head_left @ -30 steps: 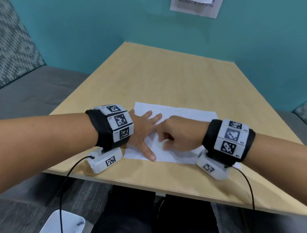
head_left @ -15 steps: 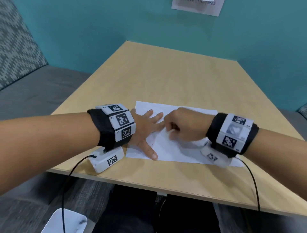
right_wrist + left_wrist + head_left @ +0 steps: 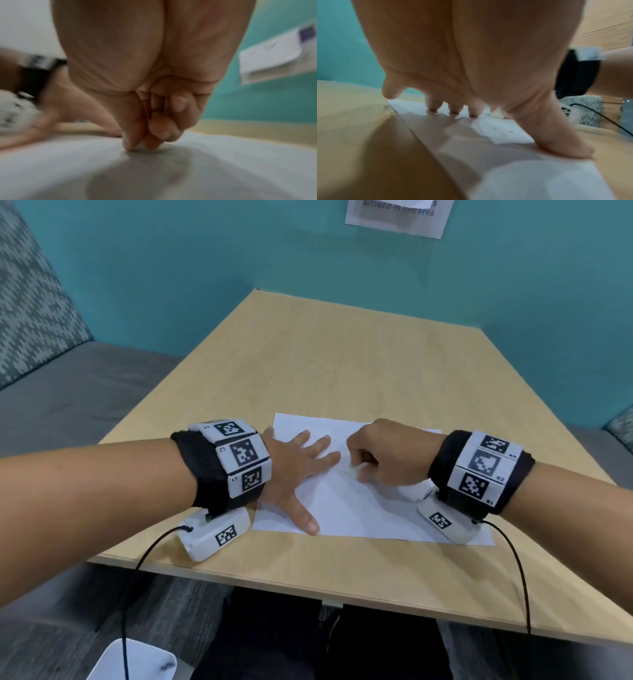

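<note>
A white sheet of paper [image 3: 359, 508] with faint pencil marks lies near the front edge of the wooden table [image 3: 342, 364]. My left hand [image 3: 294, 470] rests flat on the sheet's left part, fingers spread, thumb near the front edge. In the left wrist view the fingertips [image 3: 453, 109] press on the paper [image 3: 539, 175]. My right hand [image 3: 387, 455] is curled over the middle of the sheet. It pinches a small white piece [image 3: 496, 114], apparently an eraser, against the paper. The right wrist view is blurred: the right hand [image 3: 145, 121] has thumb and fingers bunched on the sheet [image 3: 240, 162].
The table stands against a teal wall with a paper notice [image 3: 397, 213]. A grey bench seat [image 3: 68, 392] runs along the left. Black cables hang from both wrist units over the front edge. A white object [image 3: 133, 662] lies low at the left.
My right hand has slid a little away from me across the sheet, still curled. The left hand has stayed flat in the same place.
</note>
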Available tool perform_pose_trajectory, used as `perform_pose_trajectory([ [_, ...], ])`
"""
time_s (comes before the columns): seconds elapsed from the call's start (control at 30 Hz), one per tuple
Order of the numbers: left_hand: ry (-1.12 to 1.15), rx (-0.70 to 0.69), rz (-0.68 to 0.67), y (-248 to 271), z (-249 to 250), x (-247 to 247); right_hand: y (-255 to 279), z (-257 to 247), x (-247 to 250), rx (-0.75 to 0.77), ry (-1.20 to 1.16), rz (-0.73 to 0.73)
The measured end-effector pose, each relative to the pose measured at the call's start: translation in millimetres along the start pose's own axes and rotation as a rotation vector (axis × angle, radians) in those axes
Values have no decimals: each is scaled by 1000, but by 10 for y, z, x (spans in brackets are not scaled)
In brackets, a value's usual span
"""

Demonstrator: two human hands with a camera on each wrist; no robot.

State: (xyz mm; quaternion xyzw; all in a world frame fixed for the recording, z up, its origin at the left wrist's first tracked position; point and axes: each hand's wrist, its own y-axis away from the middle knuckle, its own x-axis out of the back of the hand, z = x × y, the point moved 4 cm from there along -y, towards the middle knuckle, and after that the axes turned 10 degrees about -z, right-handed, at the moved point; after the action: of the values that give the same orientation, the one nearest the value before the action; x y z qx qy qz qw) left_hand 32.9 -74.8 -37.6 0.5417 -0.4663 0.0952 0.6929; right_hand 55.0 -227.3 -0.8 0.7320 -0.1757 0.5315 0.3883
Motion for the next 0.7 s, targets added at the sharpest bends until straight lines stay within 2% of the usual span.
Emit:
perform_pose_trajectory([
  [0.07, -15, 18, 13, 8, 21, 20, -19, 139, 4, -50, -16, 17],
  [0.27, 21, -55, 58, -104, 129, 72, 0, 56, -23, -17, -37, 39],
  [0.43, 71, -82, 38, -89, 146, 67, 130, -332, -228, 160, -74, -106],
  [0.6, 36, -56, 17, -61, 160, 89, 40, -42, -4, 13, -18, 6],
  [0.7, 62, -82, 17, -47, 163, 86, 134, -362, -166, 145, -81, -102],
])
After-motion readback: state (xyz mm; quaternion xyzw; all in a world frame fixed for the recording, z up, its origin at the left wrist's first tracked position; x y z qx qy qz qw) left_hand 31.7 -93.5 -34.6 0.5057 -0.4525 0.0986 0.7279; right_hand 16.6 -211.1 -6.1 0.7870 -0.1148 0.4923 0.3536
